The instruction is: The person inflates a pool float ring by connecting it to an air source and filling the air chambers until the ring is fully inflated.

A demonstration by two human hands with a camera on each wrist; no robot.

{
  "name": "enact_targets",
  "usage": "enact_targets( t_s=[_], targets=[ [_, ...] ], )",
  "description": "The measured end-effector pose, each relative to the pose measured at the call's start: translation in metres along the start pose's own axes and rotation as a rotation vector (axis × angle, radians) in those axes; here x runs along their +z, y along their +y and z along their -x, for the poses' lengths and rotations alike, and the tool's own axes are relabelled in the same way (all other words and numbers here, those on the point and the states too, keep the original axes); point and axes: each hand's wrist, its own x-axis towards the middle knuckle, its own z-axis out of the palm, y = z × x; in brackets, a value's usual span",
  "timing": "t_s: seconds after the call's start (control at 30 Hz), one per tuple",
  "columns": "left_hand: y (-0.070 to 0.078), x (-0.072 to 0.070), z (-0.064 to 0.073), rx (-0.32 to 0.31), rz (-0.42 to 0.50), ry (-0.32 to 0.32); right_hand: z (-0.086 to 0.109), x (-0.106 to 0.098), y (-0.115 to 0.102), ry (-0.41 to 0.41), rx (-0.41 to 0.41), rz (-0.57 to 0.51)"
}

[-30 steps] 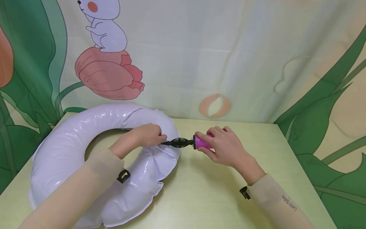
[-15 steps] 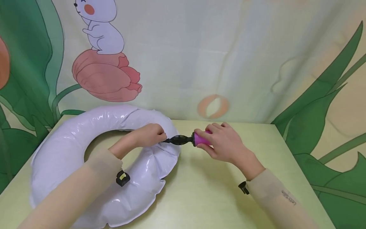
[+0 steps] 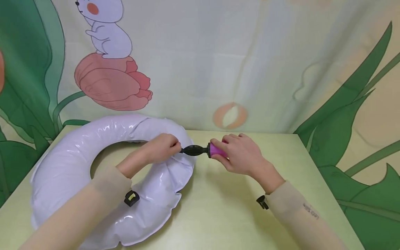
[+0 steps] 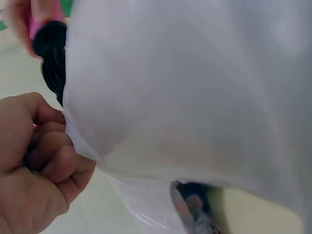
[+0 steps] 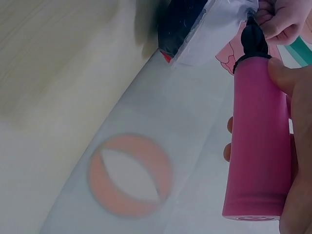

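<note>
A white inflatable swim ring [image 3: 59, 166], puffed up but creased at its right side, lies on the left of the table. At its right side my left hand [image 3: 164, 147] pinches the ring with curled fingers, right where the pump's black nozzle meets it; the nozzle tip is hidden by the fingers. My right hand [image 3: 240, 154] grips the pink barrel of a hand pump [image 5: 256, 141]. The pump lies nearly level above the table, its ribbed black neck [image 3: 194, 150] pointing left to the ring. In the left wrist view, the ring's film [image 4: 180, 87] fills most of the picture.
Pale yellow-green tabletop [image 3: 215, 215] shows to the right of the ring and in its centre hole. Behind the table hangs a printed curtain [image 3: 187, 69] with a white animal, a flower and leaves. A small black device [image 3: 131, 198] sits at each wrist.
The pump and my right hand have risen slightly at the ring. My left hand keeps its place on the ring. The whole view has shifted a little.
</note>
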Motion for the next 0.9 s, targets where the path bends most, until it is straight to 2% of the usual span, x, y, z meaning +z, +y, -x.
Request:
enact_targets(
  t_s=[0.13, 0.23, 0.3, 0.43, 0.5, 0.57, 0.63, 0.77, 0.9],
  targets=[
    [0.000, -0.003, 0.003, 0.028, -0.036, 0.058, -0.002, 0.002, -0.004, 0.006, 0.031, -0.022],
    [0.001, -0.004, 0.004, 0.030, -0.119, 0.101, -0.001, 0.004, -0.009, 0.002, 0.064, -0.053],
    [0.003, -0.002, 0.005, 0.030, -0.212, 0.122, 0.000, 0.005, -0.011, -0.001, 0.085, -0.067],
    [0.005, 0.007, 0.006, 0.115, -0.413, 0.211, 0.002, 0.007, -0.014, 0.002, 0.116, -0.080],
    [0.005, 0.011, 0.006, 0.169, -0.461, 0.278, 0.002, 0.009, -0.014, 0.001, 0.130, -0.093],
    [0.003, 0.016, 0.005, 0.203, -0.466, 0.324, 0.003, 0.010, -0.013, -0.008, 0.138, -0.101],
    [0.002, 0.020, 0.004, 0.213, -0.457, 0.344, 0.004, 0.011, -0.012, -0.015, 0.147, -0.109],
    [0.000, 0.025, 0.004, 0.166, -0.428, 0.336, 0.005, 0.013, -0.012, -0.019, 0.156, -0.114],
    [-0.003, 0.028, 0.005, 0.128, -0.329, 0.342, 0.006, 0.015, -0.011, -0.025, 0.168, -0.125]
  ],
)
